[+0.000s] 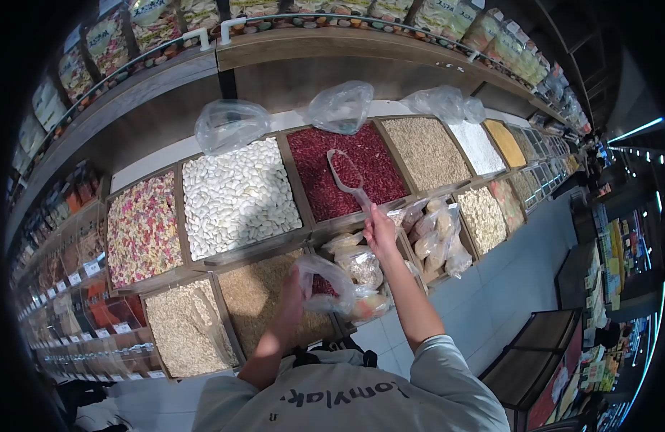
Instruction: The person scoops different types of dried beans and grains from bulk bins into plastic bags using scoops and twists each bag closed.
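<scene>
My right hand (379, 232) is closed round the handle of a clear plastic scoop (360, 193). The scoop's bowl lies over the bin of dark red beans (314, 169); whether it holds any beans is hard to make out. My left hand (292, 294), partly shaded, grips the side of a clear plastic bag (332, 270) whose mouth gapes upward. Some dark red beans show inside the bag. Beneath the bag is a bin of tan grain (257, 284), and filled bags (365, 268) lie just beside it.
Large white beans (235, 194) fill the bin left of the red ones, with a mixed colourful bin (142, 230) farther left. Pale grain (422, 153) lies to the right. Crumpled plastic bags (232, 126) rest along the back ledge. More packed bags (437, 234) sit in front.
</scene>
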The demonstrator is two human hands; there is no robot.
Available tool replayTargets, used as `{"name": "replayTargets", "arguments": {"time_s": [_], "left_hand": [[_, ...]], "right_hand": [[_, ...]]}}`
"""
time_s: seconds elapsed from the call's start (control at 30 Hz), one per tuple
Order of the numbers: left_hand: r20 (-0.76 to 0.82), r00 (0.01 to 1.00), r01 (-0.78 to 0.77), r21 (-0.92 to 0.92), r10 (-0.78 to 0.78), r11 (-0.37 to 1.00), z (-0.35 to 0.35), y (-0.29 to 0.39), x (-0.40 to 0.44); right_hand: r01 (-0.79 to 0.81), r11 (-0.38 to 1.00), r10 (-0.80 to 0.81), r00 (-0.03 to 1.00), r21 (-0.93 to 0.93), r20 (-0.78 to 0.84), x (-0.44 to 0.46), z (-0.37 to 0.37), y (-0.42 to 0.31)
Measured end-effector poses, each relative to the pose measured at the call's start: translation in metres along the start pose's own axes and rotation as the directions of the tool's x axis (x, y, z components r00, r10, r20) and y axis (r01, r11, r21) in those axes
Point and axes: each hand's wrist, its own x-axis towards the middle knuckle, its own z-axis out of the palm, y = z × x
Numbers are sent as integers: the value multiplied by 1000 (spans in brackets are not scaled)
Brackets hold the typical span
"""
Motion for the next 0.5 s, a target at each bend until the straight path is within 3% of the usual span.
{"name": "replayTargets", "arguments": {"time_s": [0.1,0.2,0.3,0.37,0.5], "left_hand": [[-2,1000,10,-48,-10,999,-2,-1,3],[43,999,12,-79,-9,997,-10,-4,4],[34,999,1,-20,0,1000,-14,-8,5],[-22,998,50,-103,-53,993,-17,-12,10],[11,999,43,-70,-43,997,-13,-3,7]], "right_hand": [[47,999,-48,995,10,89,-5,-9,5],[28,999,-28,1000,-37,8,-29,-12,-3],[38,999,-34,996,-39,79,-55,-32,-12],[6,998,-5,1000,-69,20,-82,-38,-24],[-93,989,108,985,-113,134,-126,-77,-39]]}}
